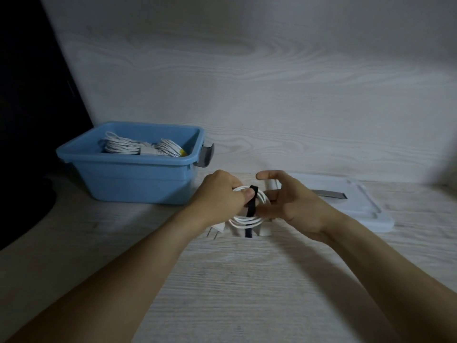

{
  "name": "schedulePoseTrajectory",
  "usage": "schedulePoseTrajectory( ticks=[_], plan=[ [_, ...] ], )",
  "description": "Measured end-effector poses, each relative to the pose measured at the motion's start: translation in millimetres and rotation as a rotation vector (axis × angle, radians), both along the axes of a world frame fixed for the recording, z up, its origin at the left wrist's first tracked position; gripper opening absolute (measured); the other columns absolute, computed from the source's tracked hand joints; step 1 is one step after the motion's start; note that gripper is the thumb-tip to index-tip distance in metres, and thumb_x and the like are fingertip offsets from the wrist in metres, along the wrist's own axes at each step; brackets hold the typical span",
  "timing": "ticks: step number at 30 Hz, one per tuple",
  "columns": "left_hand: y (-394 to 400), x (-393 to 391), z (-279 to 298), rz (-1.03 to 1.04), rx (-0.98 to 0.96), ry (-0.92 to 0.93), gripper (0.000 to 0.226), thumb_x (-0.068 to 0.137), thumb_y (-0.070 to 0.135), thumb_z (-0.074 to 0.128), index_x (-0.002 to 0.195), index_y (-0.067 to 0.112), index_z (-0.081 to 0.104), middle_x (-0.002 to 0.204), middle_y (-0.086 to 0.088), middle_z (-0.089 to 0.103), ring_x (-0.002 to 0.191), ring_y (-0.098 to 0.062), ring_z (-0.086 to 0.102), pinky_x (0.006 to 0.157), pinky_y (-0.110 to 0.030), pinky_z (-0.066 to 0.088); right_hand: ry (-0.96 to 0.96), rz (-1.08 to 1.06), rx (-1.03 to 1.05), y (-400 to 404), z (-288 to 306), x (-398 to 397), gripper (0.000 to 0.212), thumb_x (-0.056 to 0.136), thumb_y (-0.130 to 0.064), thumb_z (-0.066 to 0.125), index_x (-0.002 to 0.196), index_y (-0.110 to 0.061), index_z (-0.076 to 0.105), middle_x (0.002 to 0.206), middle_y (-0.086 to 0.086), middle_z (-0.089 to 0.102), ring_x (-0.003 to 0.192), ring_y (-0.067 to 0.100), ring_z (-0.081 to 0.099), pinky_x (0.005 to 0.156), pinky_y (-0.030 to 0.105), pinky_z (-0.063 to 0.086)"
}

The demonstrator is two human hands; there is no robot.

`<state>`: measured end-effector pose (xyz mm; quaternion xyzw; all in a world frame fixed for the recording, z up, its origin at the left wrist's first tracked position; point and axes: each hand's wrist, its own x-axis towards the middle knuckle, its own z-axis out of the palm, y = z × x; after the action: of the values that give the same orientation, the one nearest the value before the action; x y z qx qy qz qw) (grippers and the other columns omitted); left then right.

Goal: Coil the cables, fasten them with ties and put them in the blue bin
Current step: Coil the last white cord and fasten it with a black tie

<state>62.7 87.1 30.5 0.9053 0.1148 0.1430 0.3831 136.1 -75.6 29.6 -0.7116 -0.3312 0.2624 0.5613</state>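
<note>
Left hand (222, 194) grips the white coil (247, 211) mid-frame with its thumb pinning the black tie (251, 206), which runs top-to-bottom; right hand (289, 201), fingers loose, sits just right, so it's nearer the tie's loose end.

The bin (138, 179) is light blue with a grey handle (205, 155); the coils inside (138, 146) are white, one banded yellow. The held cable (247, 220) is white, its tie (251, 206) black. Table (222, 280) and wall show pale wood grain; the lid (356, 206) is white
</note>
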Motion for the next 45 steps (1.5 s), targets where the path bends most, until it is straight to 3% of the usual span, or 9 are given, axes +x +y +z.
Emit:
schedulePoseTrajectory(
  ticks=[4,10,15,19,27,32,38,42,45],
  plan=[
    [6.8,-2.1,-1.8,-0.075,-0.117,0.067,0.034,0.089,0.033,0.064,0.071,0.005,0.071,0.062,-0.011,0.068,0.055,-0.017,0.053,0.06,-0.032,0.041,-0.046,-0.058,0.028,2.4,-3.9,-1.4,0.055,0.078,0.014,0.073,0.121,-0.011,0.049,0.083,0.015,0.069,0.078,0.03,0.065,0.08,0.045,0.053],
    [4.8,-7.5,7.7,-0.097,-0.378,0.093,0.031,0.088,0.021,0.065,0.068,-0.001,0.071,0.064,-0.016,0.066,0.059,-0.022,0.056,0.061,-0.029,0.043,-0.373,-0.205,-0.026,0.0,-0.6,-0.5,0.054,0.063,-0.009,0.093,0.102,-0.019,0.057,0.099,-0.001,0.071,0.064,0.024,0.069,0.061,0.035,0.057],
    [9.6,-6.5,5.4,-0.104,-0.68,0.161,0.024,0.088,0.016,0.06,0.07,0.008,0.074,0.066,-0.012,0.064,0.057,-0.019,0.058,0.063,-0.029,0.045,-0.779,-0.117,0.13,2.7,-3.7,-1.2,0.015,0.082,-0.005,0.078,0.091,-0.015,0.071,0.094,-0.003,0.071,0.078,0.012,0.068,0.066,0.017,0.048],
    [14.0,-5.7,3.8,-0.182,-0.731,0.225,0.024,0.089,0.015,0.061,0.096,-0.005,0.075,0.076,-0.01,0.068,0.064,-0.015,0.061,0.068,-0.026,0.046,-1.0,-0.107,0.088,1.8,-3.2,0.2,0.013,0.088,-0.005,0.062,0.095,-0.014,0.07,0.092,-0.004,0.071,0.084,0.008,0.064,0.074,0.018,0.048],
    [11.1,-9.4,3.2,-0.299,-0.214,0.154,0.027,0.097,0.021,0.059,0.074,0.016,0.071,0.064,-0.001,0.067,0.064,-0.011,0.059,0.075,-0.029,0.047,-0.743,-0.314,0.019,7.4,-12.0,2.8,0.018,0.093,-0.02,0.067,0.076,-0.016,0.066,0.064,0.0,0.068,0.06,0.02,0.063,0.06,0.034,0.05],
    [11.8,-10.2,-0.8,-0.328,-0.016,-0.018,0.025,0.094,0.018,0.063,0.07,0.023,0.069,0.063,0.004,0.068,0.06,-0.005,0.061,0.064,-0.025,0.05,-0.343,-0.358,0.015,10.6,-7.3,-3.0,0.023,0.091,-0.015,0.068,0.068,-0.011,0.068,0.063,0.002,0.067,0.054,0.012,0.054,0.057,0.029,0.043],
    [6.3,-5.4,-6.6,-0.3,0.16,-0.204,0.017,0.088,0.024,0.069,0.074,0.015,0.073,0.061,0.003,0.065,0.058,-0.011,0.058,0.055,-0.03,0.044,0.195,-0.325,0.151,12.5,-5.6,-9.4,0.012,0.092,-0.002,0.058,0.083,0.002,0.066,0.076,0.017,0.06,0.07,0.026,0.054,0.065,0.036,0.045],
    [3.9,-2.6,-9.2,-0.238,0.339,-0.291,0.017,0.084,0.033,0.061,0.075,0.021,0.071,0.068,0.008,0.067,0.065,-0.014,0.058,0.073,-0.03,0.038,0.288,-0.343,0.194,16.2,-4.3,-11.2,0.007,0.093,-0.002,0.058,0.1,-0.004,0.056,0.086,0.017,0.055,0.066,0.024,0.054,0.056,0.034,0.044],
    [6.1,-3.9,-10.5,-0.156,0.404,-0.34,0.02,0.081,0.034,0.057,0.081,0.022,0.073,0.079,0.005,0.072,0.074,-0.021,0.062,0.083,-0.037,0.037,0.153,-0.284,0.158,14.5,-5.0,-12.6,0.021,0.098,-0.009,0.056,0.096,0.01,0.064,0.081,0.017,0.055,0.067,0.024,0.049,0.057,0.033,0.041]
  ],
)
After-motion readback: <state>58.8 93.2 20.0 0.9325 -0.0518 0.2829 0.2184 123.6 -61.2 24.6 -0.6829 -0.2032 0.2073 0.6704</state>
